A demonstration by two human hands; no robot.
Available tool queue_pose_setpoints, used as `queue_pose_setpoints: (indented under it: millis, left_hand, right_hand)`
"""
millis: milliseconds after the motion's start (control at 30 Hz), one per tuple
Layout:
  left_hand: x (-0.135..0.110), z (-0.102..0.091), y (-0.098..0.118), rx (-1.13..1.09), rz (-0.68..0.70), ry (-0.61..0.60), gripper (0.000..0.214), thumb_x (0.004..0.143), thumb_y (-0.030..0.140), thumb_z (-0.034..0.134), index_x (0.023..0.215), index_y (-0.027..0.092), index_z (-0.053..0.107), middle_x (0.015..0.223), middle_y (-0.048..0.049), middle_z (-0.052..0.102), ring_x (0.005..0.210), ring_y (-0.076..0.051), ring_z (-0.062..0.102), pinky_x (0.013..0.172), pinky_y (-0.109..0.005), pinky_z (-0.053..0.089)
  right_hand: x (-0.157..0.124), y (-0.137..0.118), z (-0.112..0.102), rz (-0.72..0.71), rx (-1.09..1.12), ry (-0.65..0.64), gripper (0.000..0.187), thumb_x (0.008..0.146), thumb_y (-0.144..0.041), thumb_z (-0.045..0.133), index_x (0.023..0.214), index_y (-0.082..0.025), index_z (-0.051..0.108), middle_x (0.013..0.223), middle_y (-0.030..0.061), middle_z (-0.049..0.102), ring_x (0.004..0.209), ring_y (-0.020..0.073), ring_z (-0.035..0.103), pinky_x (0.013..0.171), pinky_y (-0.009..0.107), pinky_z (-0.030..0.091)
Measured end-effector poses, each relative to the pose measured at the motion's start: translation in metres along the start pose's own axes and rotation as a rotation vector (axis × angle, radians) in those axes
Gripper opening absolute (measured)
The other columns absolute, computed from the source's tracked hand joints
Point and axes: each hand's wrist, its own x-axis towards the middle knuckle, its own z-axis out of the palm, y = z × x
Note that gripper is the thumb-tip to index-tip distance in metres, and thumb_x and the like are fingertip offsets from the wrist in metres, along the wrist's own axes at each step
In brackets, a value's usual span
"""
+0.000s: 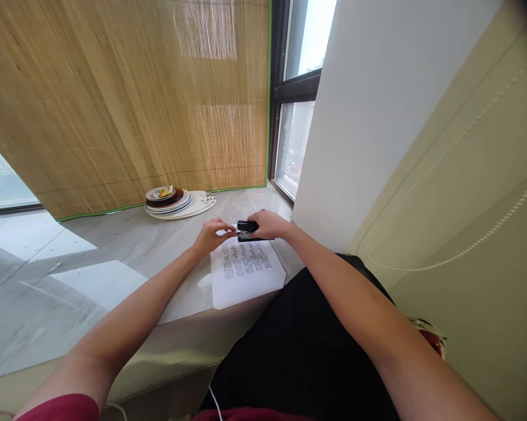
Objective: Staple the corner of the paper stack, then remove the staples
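Observation:
A printed white sheet of paper [245, 272] lies on the grey stone sill [114, 263], hanging a little over its near edge. A black stapler [247, 229] sits across the paper's far edge. My right hand [272, 225] is wrapped over the stapler's right end and presses down on it. My left hand [210, 234] rests on the paper's far left corner, with its fingers pinched together and reaching to the stapler's left end.
A stack of plates [175, 202] stands farther back on the sill, in front of a bamboo blind [127, 99]. A window frame [289, 88] and a white wall [364, 117] close the right side. My black-clad lap [307, 345] is below.

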Motion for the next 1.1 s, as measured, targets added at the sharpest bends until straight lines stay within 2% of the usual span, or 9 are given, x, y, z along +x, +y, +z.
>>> queue_pose_setpoints:
  millis: [400, 667, 800, 1100]
  left_hand:
    - [0.0001, 0.0006, -0.0014, -0.071, 0.085, -0.103, 0.034, 0.093, 0.057, 0.074, 0.093, 0.025, 0.085, 0.085, -0.0088, 0.079, 0.078, -0.021, 0.07, 0.076, -0.036, 0.059]
    - [0.0017, 0.0015, -0.0017, -0.07, 0.097, -0.094, 0.033, 0.093, 0.056, 0.074, 0.09, 0.025, 0.085, 0.086, -0.0088, 0.08, 0.08, -0.022, 0.071, 0.078, -0.038, 0.06]
    - [0.0022, 0.0016, -0.0014, -0.088, 0.135, -0.141, 0.03, 0.094, 0.053, 0.075, 0.09, 0.025, 0.085, 0.09, -0.0091, 0.082, 0.082, -0.024, 0.072, 0.079, -0.039, 0.06]
    - [0.003, 0.0014, -0.0007, -0.055, 0.228, -0.114, 0.023, 0.096, 0.044, 0.075, 0.093, 0.024, 0.084, 0.091, -0.0086, 0.083, 0.083, -0.022, 0.073, 0.079, -0.037, 0.06]
  right_hand:
    - [-0.0019, -0.001, -0.0021, -0.004, 0.029, -0.026, 0.037, 0.085, -0.05, 0.074, 0.11, -0.022, 0.079, 0.106, 0.0077, 0.079, 0.089, 0.0226, 0.07, 0.063, 0.027, 0.038]
    - [-0.0014, 0.0004, -0.0021, -0.013, 0.022, -0.03, 0.037, 0.085, -0.049, 0.075, 0.11, -0.022, 0.078, 0.105, 0.0066, 0.079, 0.09, 0.0213, 0.069, 0.065, 0.026, 0.038]
    - [-0.001, 0.0019, -0.0025, -0.029, 0.016, -0.037, 0.038, 0.084, -0.051, 0.075, 0.108, -0.022, 0.077, 0.104, 0.0068, 0.078, 0.089, 0.0214, 0.068, 0.064, 0.026, 0.037]
    - [0.0014, 0.0054, -0.0014, -0.041, 0.031, -0.021, 0.038, 0.084, -0.053, 0.077, 0.106, -0.022, 0.077, 0.101, 0.0063, 0.078, 0.087, 0.0204, 0.068, 0.064, 0.026, 0.036]
